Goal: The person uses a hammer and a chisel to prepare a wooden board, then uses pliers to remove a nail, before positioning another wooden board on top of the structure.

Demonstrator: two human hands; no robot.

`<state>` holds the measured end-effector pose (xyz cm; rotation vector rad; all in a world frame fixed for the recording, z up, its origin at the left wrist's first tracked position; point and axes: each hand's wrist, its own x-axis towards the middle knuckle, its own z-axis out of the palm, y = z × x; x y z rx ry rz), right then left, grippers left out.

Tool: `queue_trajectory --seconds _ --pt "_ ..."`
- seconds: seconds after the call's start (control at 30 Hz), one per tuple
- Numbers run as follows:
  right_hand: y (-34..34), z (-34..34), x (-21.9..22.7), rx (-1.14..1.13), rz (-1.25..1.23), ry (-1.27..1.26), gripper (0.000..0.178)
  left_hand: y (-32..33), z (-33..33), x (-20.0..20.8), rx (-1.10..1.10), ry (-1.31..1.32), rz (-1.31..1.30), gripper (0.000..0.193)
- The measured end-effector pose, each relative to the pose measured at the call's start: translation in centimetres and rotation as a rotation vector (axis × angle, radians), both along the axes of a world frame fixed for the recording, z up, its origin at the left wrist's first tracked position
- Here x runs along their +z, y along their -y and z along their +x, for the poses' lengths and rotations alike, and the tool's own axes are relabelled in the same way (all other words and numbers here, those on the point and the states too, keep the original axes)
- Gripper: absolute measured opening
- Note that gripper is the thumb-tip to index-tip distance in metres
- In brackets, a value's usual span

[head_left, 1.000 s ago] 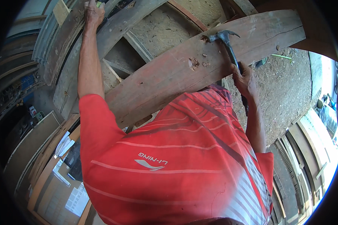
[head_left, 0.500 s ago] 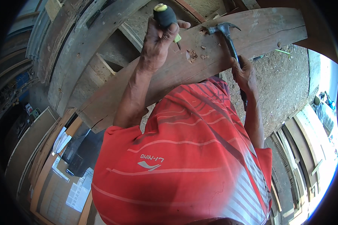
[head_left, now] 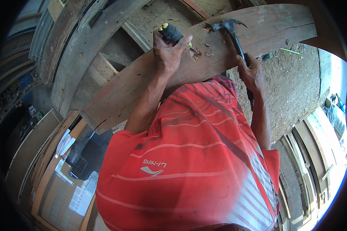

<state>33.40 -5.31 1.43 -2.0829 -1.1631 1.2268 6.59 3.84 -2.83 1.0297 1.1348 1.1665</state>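
A long, curved wooden plank (head_left: 272, 30) stretches across in front of me. My left hand (head_left: 167, 58) is closed round a chisel (head_left: 171, 33) with a black-wrapped, yellow-ended handle. Its tip points down at a rough hole (head_left: 196, 54) chipped into the plank; whether it touches the wood is hard to see. Wood chips (head_left: 208, 54) lie beside the hole. With my right hand (head_left: 252, 75) I grip the dark handle of a claw hammer (head_left: 236, 43). The hammer's head is over the plank, near a second chipped spot (head_left: 208, 28) by the far edge.
Another curved timber (head_left: 74, 63) stands to the left, with framing pieces (head_left: 137, 35) beyond the plank. Stacked boards (head_left: 310, 148) are at the lower right. Bare ground strewn with shavings (head_left: 287, 82) lies right of the plank. A box-like wooden frame (head_left: 46, 188) is at lower left.
My left hand has lowered and tilted the chisel, bringing its tip from above the plank to the hole. The right hand and hammer have barely moved.
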Motion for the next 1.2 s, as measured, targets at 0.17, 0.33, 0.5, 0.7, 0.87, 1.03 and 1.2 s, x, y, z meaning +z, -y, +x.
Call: queue_trajectory --seconds 0.17,0.33,0.5,0.7,0.87,1.03,1.2 --pt "0.4 0.6 -1.3 0.024 0.045 -0.001 0.051 0.4 1.0 0.2 -0.014 -0.330 -0.044 0.042" --pt "0.6 0.7 -1.5 0.006 0.033 0.003 0.052 0.6 1.2 0.6 0.046 -0.181 0.010 0.040" --pt "0.4 0.3 -0.8 -0.024 0.014 -0.034 0.051 0.3 0.9 -0.3 0.077 -0.212 0.008 0.034" --pt "0.6 0.6 -1.5 0.041 0.090 -0.008 0.038 0.0 1.1 -0.4 0.021 -0.319 0.004 0.031" --pt "0.0 -0.2 0.3 0.068 0.038 0.076 0.041 -0.6 0.7 1.7 -0.105 -0.403 -0.063 0.030" --pt "-2.7 -2.5 4.8 0.166 0.256 0.251 0.023 -1.1 0.8 1.1 -0.084 -0.465 -0.095 0.037" --pt "-8.4 -3.9 9.0 0.390 0.509 0.316 0.016 -1.2 1.5 2.0 -0.060 -0.483 0.049 0.041"
